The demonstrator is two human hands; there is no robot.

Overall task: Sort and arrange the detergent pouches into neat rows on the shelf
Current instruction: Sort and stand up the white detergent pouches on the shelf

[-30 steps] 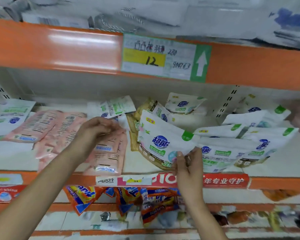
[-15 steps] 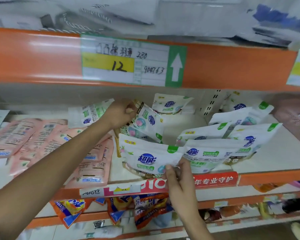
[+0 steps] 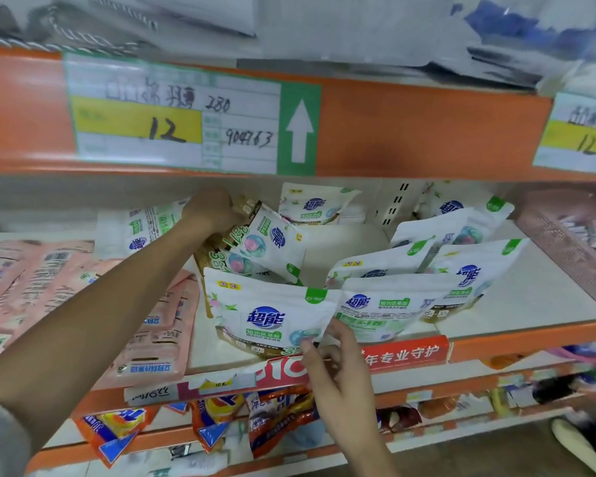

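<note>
White detergent pouches with blue logos stand and lean in a loose cluster on the middle shelf (image 3: 516, 304). My left hand (image 3: 211, 211) reaches to the back and grips the top of a tilted white pouch (image 3: 272, 242) with gold-brown pouches beside it. My right hand (image 3: 327, 352) pinches the lower right corner of the front white pouch (image 3: 265, 318), which stands upright at the shelf's front edge. More white pouches (image 3: 461, 270) lean to the right. Pink pouches (image 3: 152, 339) lie flat on the left.
An orange upper shelf beam (image 3: 427, 132) with a price label (image 3: 172, 115) hangs right above. A pink mesh basket (image 3: 572, 246) stands at the far right. Colourful orange-blue packets (image 3: 217, 421) hang on the lower shelf. Bare shelf surface lies right of the white pouches.
My left hand left the pink pouches and reached back to the tilted pouches in the rear. My right hand stayed at the front pouch's corner. The camera shifted right and closer.
</note>
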